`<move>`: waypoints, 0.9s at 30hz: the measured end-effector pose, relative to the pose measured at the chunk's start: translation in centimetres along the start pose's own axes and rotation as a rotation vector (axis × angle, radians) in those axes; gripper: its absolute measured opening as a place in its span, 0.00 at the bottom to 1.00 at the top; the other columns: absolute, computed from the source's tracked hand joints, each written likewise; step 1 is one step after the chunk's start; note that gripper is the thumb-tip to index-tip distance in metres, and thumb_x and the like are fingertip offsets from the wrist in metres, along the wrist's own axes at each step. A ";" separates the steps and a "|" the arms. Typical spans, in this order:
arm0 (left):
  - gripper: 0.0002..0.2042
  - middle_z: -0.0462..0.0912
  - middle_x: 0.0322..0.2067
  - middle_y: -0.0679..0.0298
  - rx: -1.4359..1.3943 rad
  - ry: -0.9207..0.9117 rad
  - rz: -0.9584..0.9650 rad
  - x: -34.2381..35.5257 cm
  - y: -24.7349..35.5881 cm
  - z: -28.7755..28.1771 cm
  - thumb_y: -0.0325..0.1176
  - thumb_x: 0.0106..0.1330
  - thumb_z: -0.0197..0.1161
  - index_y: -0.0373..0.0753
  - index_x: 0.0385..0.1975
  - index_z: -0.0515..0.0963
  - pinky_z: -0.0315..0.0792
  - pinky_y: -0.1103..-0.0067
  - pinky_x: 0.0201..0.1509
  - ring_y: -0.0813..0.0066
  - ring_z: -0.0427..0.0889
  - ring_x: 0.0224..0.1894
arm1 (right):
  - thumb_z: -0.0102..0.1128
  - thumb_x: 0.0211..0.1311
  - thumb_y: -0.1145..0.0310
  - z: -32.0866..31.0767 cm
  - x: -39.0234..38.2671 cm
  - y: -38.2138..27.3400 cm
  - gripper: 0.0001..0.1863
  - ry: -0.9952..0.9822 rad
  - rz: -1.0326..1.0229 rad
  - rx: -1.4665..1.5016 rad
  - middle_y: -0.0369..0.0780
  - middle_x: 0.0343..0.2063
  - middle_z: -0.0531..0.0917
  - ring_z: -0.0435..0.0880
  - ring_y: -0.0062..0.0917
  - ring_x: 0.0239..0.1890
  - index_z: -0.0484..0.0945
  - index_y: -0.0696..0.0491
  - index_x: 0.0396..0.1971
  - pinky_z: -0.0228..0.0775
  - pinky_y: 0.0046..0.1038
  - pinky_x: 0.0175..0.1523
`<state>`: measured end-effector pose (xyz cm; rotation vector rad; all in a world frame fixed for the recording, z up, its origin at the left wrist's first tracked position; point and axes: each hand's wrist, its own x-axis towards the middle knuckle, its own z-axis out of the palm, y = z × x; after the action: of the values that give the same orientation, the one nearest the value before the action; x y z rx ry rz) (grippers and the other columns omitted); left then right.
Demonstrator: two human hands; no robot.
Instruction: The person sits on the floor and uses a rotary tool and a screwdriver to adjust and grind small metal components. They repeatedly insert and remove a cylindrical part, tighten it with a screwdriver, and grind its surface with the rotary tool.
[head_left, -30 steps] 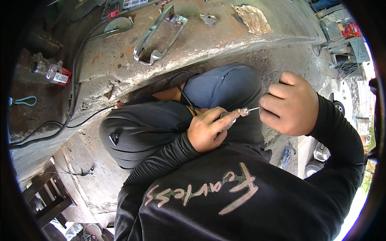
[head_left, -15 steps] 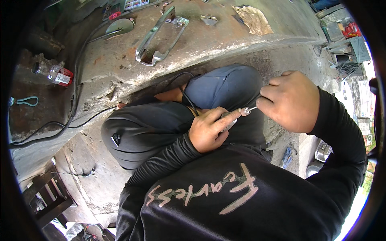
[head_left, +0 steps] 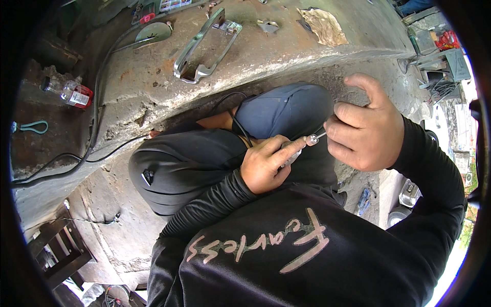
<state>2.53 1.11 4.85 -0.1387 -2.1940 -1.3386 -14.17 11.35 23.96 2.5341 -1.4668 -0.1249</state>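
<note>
My left hand (head_left: 267, 165) is closed around a small shiny metal part (head_left: 292, 154) above my lap. A bright rounded metal end (head_left: 311, 139) sticks out at its fingertips. A thin metal rod (head_left: 321, 134) runs from that end to my right hand (head_left: 364, 130), meeting the rounded end at a slant. The lower fingers of my right hand are curled around the rod's other end, with the index finger lifted and bent away. The palm hides any handle, so the tool's kind cannot be made out.
A long metal frame (head_left: 205, 48) lies on the concrete ledge ahead, with a brown scrap (head_left: 323, 26) farther right. To the left are a bottle with red contents (head_left: 76, 95), a dark hose (head_left: 95, 112) and a round disc (head_left: 154, 33). A dark wooden stool (head_left: 61, 250) stands lower left.
My right index finger has lifted and uncurled from the other fingers, and the right hand has turned slightly. My left hand and the metal part have stayed nearly still.
</note>
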 end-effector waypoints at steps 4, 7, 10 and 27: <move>0.32 0.79 0.37 0.58 0.000 0.005 -0.010 0.1 -0.1 0.0 0.16 0.46 0.62 0.42 0.58 0.73 0.78 0.71 0.32 0.60 0.83 0.31 | 0.62 0.33 0.67 0.4 -0.1 0.0 0.06 0.014 0.015 0.000 0.33 0.28 0.80 0.77 0.24 0.32 0.79 0.50 0.18 0.69 0.46 0.49; 0.32 0.79 0.36 0.58 0.003 0.014 -0.016 0.2 0.0 -0.1 0.16 0.46 0.62 0.42 0.58 0.73 0.78 0.71 0.33 0.60 0.83 0.32 | 0.64 0.35 0.69 -0.3 0.0 0.6 0.07 -0.079 0.046 -0.006 0.34 0.29 0.80 0.78 0.25 0.31 0.79 0.50 0.20 0.70 0.42 0.46; 0.32 0.79 0.37 0.58 -0.002 0.003 -0.063 0.2 0.2 -0.3 0.16 0.47 0.62 0.42 0.57 0.73 0.78 0.71 0.34 0.59 0.83 0.32 | 0.68 0.41 0.70 -0.8 -0.7 2.2 0.09 -0.125 0.252 0.143 0.35 0.31 0.80 0.79 0.27 0.31 0.79 0.52 0.26 0.72 0.35 0.41; 0.28 0.80 0.44 0.50 -0.036 0.080 -0.079 -0.7 -1.0 0.5 0.21 0.48 0.68 0.34 0.50 0.65 0.77 0.67 0.46 0.50 0.82 0.43 | 0.67 0.51 0.70 6.3 1.1 1.5 0.08 -0.202 0.387 0.967 0.38 0.26 0.81 0.82 0.33 0.28 0.80 0.50 0.32 0.73 0.32 0.33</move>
<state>2.54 1.17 3.60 -0.0118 -2.1293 -1.4021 -16.03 8.79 18.17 2.8468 -2.5337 0.5310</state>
